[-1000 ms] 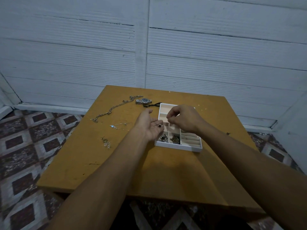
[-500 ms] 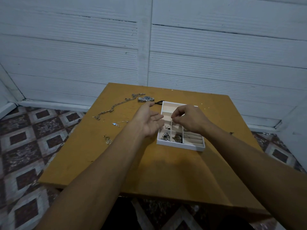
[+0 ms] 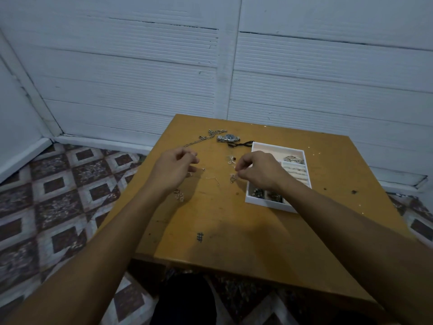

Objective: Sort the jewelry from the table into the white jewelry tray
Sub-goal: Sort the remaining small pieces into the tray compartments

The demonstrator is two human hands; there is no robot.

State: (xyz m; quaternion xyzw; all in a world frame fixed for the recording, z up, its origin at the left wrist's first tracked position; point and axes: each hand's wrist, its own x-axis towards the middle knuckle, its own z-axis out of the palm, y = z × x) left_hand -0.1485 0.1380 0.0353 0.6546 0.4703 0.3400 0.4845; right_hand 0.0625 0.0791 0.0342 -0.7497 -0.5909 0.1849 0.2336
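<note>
We're maybe halfway: the white jewelry tray has a few pieces in, the watch and chunky chain sit loose on the tabletop, our right grip pinches a small silver piece just left of the tray, and our left grip is curled, can't tell on what.

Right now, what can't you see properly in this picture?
All in the head view:
- Near right corner of the white jewelry tray: hidden by the right forearm.
- Whether the right hand or left hand pinches anything: too small, blurred.
- The watch dial: too small to read.
</note>
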